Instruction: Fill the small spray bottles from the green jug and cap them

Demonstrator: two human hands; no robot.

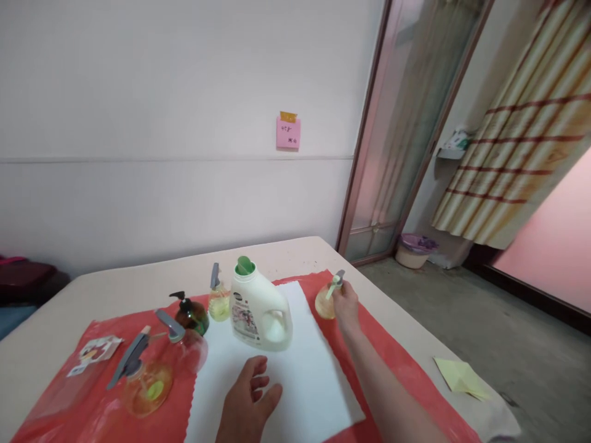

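My right hand (346, 306) reaches to the far right of the table and is closed around the neck of a small round spray bottle (325, 300) with yellowish liquid and a grey trigger. My left hand (249, 400) rests on a white sheet (295, 381), fingers loosely apart, holding nothing. Just beyond it stands a white detergent jug (258, 311) with a green cap and a side handle.
A red plastic cover (401, 363) lies under the sheet on a beige table (115, 280). At left are a dark pump bottle (190, 311), a small spray bottle (218, 299) and two clear spray bottles (146, 375). A yellow folded paper (459, 375) lies near the right edge.
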